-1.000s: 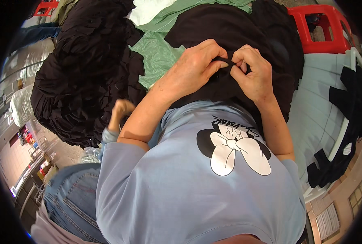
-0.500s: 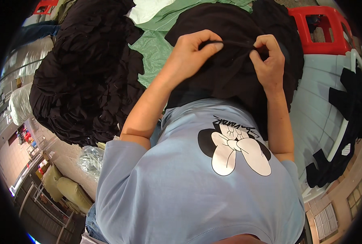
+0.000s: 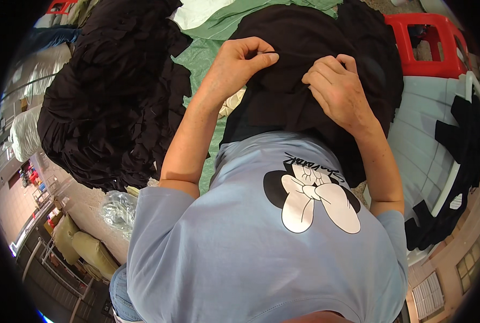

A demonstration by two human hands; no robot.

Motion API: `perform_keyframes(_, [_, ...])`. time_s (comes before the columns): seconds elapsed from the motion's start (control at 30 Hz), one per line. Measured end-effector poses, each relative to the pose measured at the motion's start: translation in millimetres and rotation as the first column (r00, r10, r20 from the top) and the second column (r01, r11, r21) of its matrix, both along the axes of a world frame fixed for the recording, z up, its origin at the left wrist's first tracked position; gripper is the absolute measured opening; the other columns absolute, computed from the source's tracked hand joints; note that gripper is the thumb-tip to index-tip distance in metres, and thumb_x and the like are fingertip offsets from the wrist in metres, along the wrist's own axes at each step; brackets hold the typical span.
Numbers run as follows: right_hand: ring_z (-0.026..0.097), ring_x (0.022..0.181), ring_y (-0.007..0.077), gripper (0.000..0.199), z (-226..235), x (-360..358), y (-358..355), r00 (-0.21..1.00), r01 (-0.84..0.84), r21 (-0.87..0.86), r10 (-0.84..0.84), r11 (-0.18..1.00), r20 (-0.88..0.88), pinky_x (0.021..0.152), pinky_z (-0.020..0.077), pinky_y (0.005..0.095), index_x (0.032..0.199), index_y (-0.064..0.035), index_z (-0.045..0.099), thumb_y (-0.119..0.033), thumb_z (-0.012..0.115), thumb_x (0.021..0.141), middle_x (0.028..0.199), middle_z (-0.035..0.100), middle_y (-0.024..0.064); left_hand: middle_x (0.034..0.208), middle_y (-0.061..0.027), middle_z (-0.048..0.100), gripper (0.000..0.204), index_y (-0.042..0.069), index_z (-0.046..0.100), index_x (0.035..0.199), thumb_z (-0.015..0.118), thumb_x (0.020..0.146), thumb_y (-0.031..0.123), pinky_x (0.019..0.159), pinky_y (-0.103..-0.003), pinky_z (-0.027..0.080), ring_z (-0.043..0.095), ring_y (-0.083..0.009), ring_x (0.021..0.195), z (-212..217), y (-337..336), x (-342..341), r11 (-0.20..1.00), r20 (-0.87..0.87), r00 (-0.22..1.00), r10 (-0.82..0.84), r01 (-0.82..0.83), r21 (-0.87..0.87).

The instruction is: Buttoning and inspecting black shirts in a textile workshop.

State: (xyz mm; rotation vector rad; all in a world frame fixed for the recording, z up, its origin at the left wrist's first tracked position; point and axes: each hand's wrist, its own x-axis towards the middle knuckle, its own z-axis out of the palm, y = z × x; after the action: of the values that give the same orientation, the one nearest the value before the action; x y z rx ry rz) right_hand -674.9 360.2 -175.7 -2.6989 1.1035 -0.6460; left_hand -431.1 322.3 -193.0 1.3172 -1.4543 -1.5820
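Note:
Black cloth [image 3: 283, 99] lies spread over my lap and reaches away in front of me. My left hand [image 3: 240, 62] is closed in a pinch on the cloth, thumb and forefinger together at its far left part. To the right, my right hand [image 3: 337, 89] rests over the same cloth with its back turned up and its fingers curled. The tips of those fingers point down into the fabric, and what lies under them is hidden.
A large heap of black fabric pieces [image 3: 110, 107] stands at the left. Green sheeting [image 3: 199, 56] lies beneath and beyond. At the right are a red plastic stool [image 3: 436, 59] and a pale surface [image 3: 418, 129] with dark garments [image 3: 463, 134] over its edge. A clear plastic bag [image 3: 119, 212] lies at lower left.
My right hand has turned from a pinch facing my left hand to a curled, back-up pose, lower and slightly left. My left hand has shifted a little left, still pinching.

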Motion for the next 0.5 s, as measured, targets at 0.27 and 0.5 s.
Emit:
perform_keyframes(0.27, [0.063,0.072,0.0143,0.025,9,21,4,0.917,0.115,-0.294,0.012,0.949,0.399,0.067,0.0458,0.0304,0.094,-0.0061,0.07,0.0,0.076,0.07,0.09,0.066,-0.0001,0.082,0.0043,0.066,0.014,-0.001,0.072,0.098,0.071,0.092,0.012,0.069,-0.021,0.044,0.054,-0.003,0.077,31,14,-12,0.999,-0.143,0.99,-0.001,0.008,0.05])
perform_keyframes(0.5, [0.061,0.067,0.0131,0.019,0,26,4,0.933,0.152,-0.319,-0.029,0.935,0.358,0.064,0.046,0.0282,0.091,-0.0046,0.071,-0.004,0.076,0.072,0.089,0.065,-0.0002,0.081,0.0006,0.068,0.02,-0.004,0.071,0.101,0.068,0.094,0.014,0.069,-0.023,0.047,0.056,-0.0049,0.076,27,21,-20,0.997,-0.084,0.996,-0.035,0.028,-0.078])
